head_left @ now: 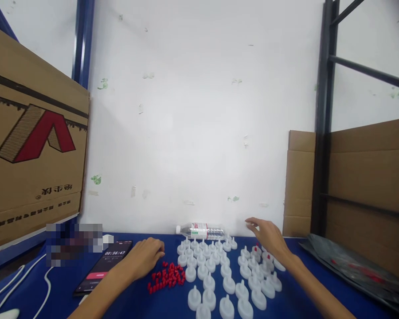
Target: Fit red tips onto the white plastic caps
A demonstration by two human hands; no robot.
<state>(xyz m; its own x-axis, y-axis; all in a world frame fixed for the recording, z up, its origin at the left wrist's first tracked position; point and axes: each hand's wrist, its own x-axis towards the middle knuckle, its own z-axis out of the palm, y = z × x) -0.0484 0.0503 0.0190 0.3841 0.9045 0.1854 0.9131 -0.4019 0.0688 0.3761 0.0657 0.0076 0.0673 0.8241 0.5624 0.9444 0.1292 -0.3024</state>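
Note:
On the blue table (142,305) stand several white plastic caps (216,277) in rows, with a pile of small red plugs (168,277) to their left. My left hand (144,257) rests on the table just left of the red plugs, its fingers curled under; whether it holds a plug is hidden. My right hand (267,237) hovers over the far right caps with its fingers stretched out and apart, holding nothing. A few of the caps under it show red tips (268,257).
A phone (104,266) showing a timer lies left of my left hand. A plastic water bottle (202,231) lies on its side against the white wall. Cardboard boxes (33,146) stand at left and right; a dark plastic bag (355,263) lies at right, white cables (20,283) at left.

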